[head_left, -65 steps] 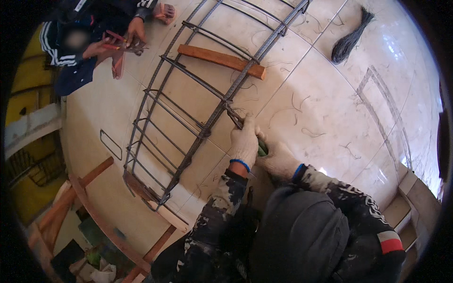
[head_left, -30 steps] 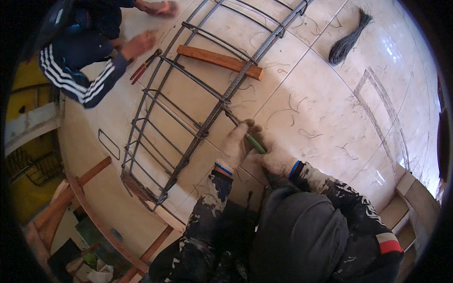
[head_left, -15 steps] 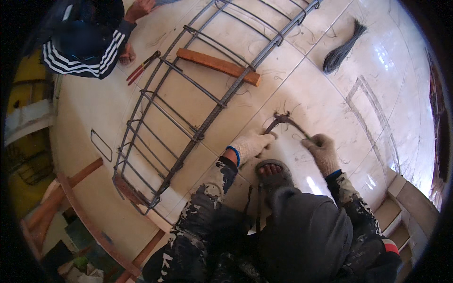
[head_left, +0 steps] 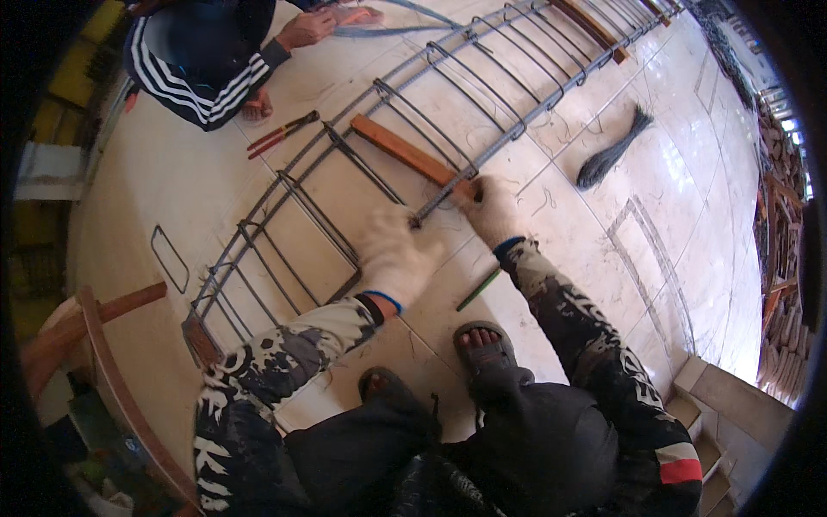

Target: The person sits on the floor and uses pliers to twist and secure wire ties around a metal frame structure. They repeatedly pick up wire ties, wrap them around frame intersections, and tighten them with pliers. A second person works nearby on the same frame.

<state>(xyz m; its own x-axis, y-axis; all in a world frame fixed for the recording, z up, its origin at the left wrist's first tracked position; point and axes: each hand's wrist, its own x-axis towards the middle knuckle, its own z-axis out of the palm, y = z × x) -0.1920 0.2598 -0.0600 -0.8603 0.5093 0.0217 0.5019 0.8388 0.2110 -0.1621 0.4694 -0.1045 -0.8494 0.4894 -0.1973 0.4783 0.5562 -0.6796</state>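
Observation:
A long cage of steel reinforcing bars (head_left: 534, 112) lies slantwise on the tiled floor, with a reddish wooden block (head_left: 405, 152) across it. My gloved right hand (head_left: 494, 215) has its fingers curled at the near end of this block, beside the thick ribbed bar. Over the cage's near side is my gloved left hand (head_left: 398, 252), smeared by motion. Its fingers reach toward the same bar, and I cannot tell whether they touch it. A green tool handle (head_left: 479, 290) rests on the floor between my arms; the rest of that tool does not show clearly.
A bundle of tie wire (head_left: 613, 151) lies to the right. Red-handled cutters (head_left: 282, 134) and a rectangular steel stirrup (head_left: 170, 258) are left of the cage. At the upper left a person (head_left: 202, 60) crouches. Steps (head_left: 711, 431) descend at the lower right.
Both hands have left the pincers they were holding and moved up to the cage, the left to its near side and the right to the wooden block. My view has shifted, showing more cage.

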